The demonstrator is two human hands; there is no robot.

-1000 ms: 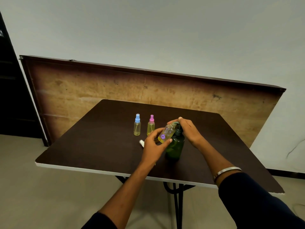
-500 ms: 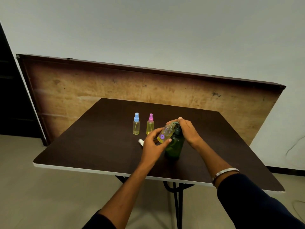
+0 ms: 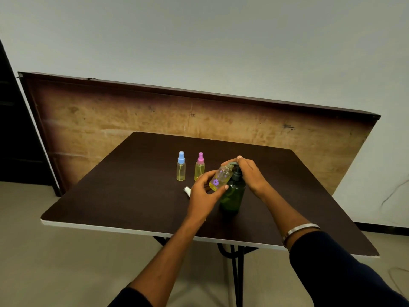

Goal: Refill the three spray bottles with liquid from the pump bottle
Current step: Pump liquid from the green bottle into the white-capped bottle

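Observation:
A dark green pump bottle (image 3: 233, 196) stands upright near the middle of the dark table (image 3: 124, 191). My right hand (image 3: 251, 173) rests on its pump head, fingers over the top. My left hand (image 3: 204, 193) grips an uncapped clear spray bottle (image 3: 221, 177) with a purple flower print, tilted with its mouth at the pump's spout; yellow liquid lies in its lower part. Two capped spray bottles holding yellow liquid stand upright to the left: one with a blue cap (image 3: 181, 166), one with a pink cap (image 3: 199, 166). A white spray cap (image 3: 187, 191) lies on the table, partly behind my left hand.
A large wooden board (image 3: 110, 120) leans against the wall behind the table. The table's white front edge (image 3: 99, 227) is close to me, with black metal legs (image 3: 234, 262) beneath it. A dark doorway is at the far left.
Both hands and the bottles keep the same pose. Only the camera view shifts slightly.

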